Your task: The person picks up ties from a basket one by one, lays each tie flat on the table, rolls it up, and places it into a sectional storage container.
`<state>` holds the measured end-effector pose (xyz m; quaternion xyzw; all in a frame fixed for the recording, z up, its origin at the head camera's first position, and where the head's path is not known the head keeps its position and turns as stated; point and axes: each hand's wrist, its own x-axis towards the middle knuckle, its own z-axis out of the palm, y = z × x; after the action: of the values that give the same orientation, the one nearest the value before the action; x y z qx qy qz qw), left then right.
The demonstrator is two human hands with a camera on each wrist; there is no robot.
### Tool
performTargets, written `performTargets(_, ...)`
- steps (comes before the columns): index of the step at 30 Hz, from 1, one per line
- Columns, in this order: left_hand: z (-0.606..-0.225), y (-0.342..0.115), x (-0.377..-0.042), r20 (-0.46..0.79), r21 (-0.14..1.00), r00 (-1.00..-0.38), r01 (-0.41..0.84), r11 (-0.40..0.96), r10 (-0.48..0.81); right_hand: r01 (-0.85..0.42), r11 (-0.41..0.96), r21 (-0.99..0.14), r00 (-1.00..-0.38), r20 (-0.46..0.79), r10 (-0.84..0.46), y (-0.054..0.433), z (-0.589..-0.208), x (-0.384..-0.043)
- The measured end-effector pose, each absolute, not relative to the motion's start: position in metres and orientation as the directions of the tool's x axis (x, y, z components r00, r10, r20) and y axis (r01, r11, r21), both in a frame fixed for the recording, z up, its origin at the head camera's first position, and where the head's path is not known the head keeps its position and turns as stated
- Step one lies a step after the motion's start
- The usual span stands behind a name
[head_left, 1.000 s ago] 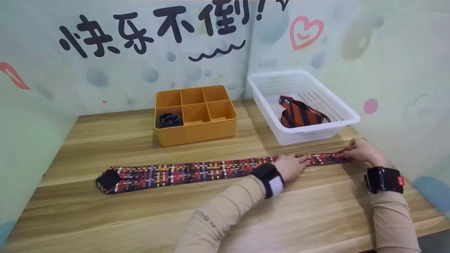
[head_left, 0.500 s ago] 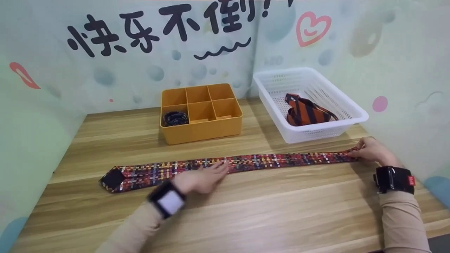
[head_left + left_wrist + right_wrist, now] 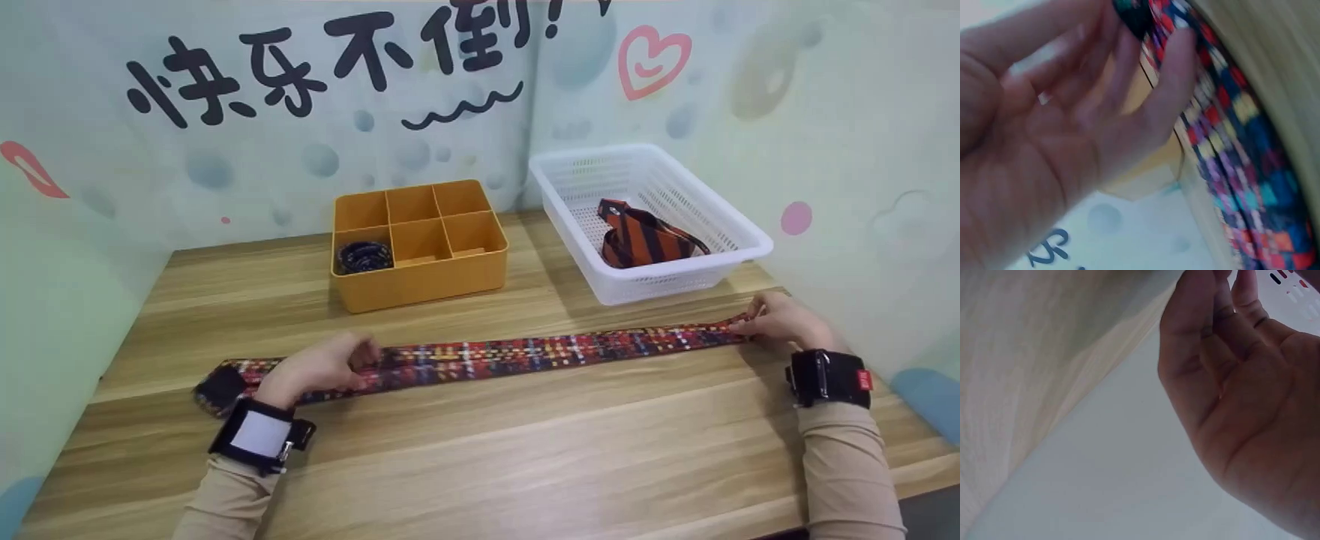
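A multicoloured patterned necktie [image 3: 525, 355] stretches across the wooden table, its dark-backed wide tip [image 3: 223, 386] at the left. My left hand [image 3: 319, 367] is over the wide part, thumb and fingers curled at the tie's two edges. In the left wrist view the fingers of that hand [image 3: 1067, 107] meet the patterned cloth [image 3: 1241, 152]; part of their contact is cut off at the top. At the narrow right end, my right hand [image 3: 780, 321] pinches the tie between thumb and fingers. The right wrist view shows this hand [image 3: 1241, 377] with its fingertips out of frame.
Behind the tie stands an orange divided box [image 3: 424, 281], with a rolled dark tie [image 3: 364, 257] in its front left compartment. To its right, a white perforated basket [image 3: 660, 279] holds an orange and dark striped tie [image 3: 637, 236]. Printed walls [image 3: 262, 180] bound the table.
My left hand has slid left along the necktie from near the right end to the wide part, and its fingers have curled. The right hand keeps its pinch on the narrow end.
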<state>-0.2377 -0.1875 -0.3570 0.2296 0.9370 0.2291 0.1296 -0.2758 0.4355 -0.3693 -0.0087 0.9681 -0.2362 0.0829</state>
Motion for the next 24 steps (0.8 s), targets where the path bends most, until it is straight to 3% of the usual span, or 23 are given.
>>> performTargets(5,-0.357,-0.208,-0.238,-0.226,0.315,-0.954,0.119,0.941,0.197,0.077,0.897,-0.435,-0.994,-0.102,0.035,0.442,-0.366,-0.271)
performTargets(12,-0.344,-0.254,-0.238,-0.388,0.21,-0.921,-0.043,0.977,0.043,0.103,0.895,-0.434,-0.983,-0.18,0.026,0.443,-0.359,-0.28)
performTargets(18,-0.345,-0.28,-0.237,-0.433,0.396,-0.896,-0.095,0.913,0.095,0.163,0.862,-0.479,-0.934,-0.355,-0.021,0.447,-0.357,-0.295)
performTargets(24,-0.347,-0.291,-0.238,-0.464,0.548,-0.875,-0.162,0.821,0.137,0.154,0.872,-0.464,-0.915,-0.4,-0.051,0.458,-0.345,-0.298)
